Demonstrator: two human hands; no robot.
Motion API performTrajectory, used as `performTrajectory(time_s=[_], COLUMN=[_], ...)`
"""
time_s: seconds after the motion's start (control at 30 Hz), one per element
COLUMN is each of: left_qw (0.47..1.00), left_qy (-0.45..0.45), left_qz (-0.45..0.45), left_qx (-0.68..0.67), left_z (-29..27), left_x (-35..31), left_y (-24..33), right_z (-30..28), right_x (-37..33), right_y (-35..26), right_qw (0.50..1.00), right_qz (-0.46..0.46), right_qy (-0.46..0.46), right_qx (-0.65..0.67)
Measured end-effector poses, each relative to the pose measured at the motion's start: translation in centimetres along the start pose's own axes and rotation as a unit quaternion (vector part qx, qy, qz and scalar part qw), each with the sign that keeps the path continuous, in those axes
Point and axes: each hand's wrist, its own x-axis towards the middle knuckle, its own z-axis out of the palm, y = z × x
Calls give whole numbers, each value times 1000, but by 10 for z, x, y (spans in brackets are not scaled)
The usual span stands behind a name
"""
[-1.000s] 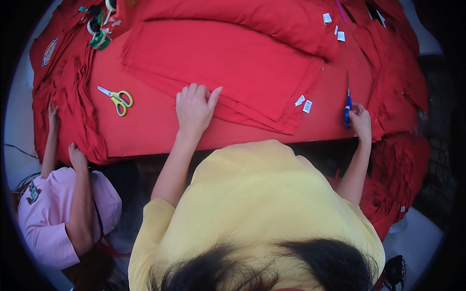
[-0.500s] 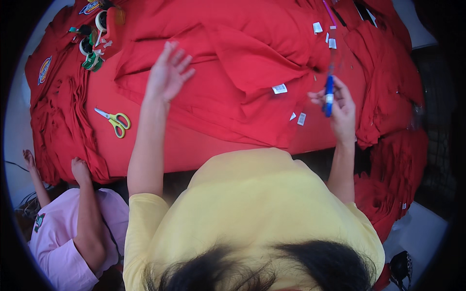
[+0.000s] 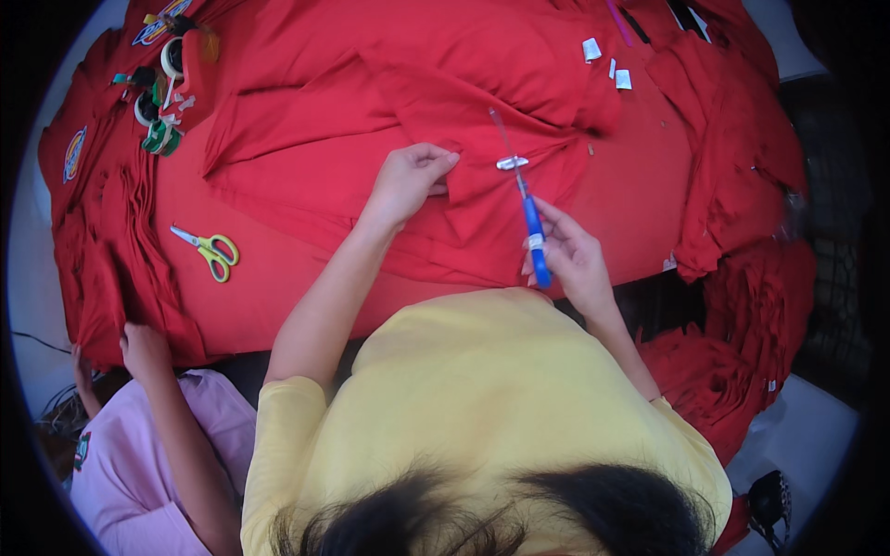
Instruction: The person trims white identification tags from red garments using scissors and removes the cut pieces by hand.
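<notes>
A red garment (image 3: 306, 139) lies spread before me on the red-covered table. My left hand (image 3: 413, 181) is over its middle, thumb and fingertips pinched on a bit of the red cloth. My right hand (image 3: 570, 255) is closed round a slim blue-handled tool (image 3: 535, 232) with a thin metal tip pointing away from me; its exact kind is unclear. The tip crosses a small white label (image 3: 511, 163) on the garment, just right of my left fingertips. Whether it touches the label, I cannot tell.
Yellow-handled scissors (image 3: 211, 252) lie at left. Tape rolls (image 3: 159, 137) stand in a red dispenser (image 3: 197, 69) behind them. Loose white labels (image 3: 623, 80) lie at the back right. Red garments are piled on both sides. A co-worker's hand (image 3: 146, 350) touches the left pile (image 3: 139, 250).
My left hand has moved right and nearer, from open to pinching the cloth. My right hand has come left and nearer with the blue-handled tool. Two labels by the garment's near edge no longer show there.
</notes>
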Motion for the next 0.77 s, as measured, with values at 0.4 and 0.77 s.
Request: performTrajectory(time_s=[0.4,0.77], left_qw=[906,946], left_qy=[-85,-6], left_qz=[-8,23], left_qx=[-416,-322], left_z=[26,35], left_x=[-38,-51], left_y=[-12,-3], right_z=[2,-4], right_x=[-27,-24], right_y=[7,1], right_qw=[933,919], right_qz=[-52,-113], right_qy=[23,14], right_qx=[-356,-378])
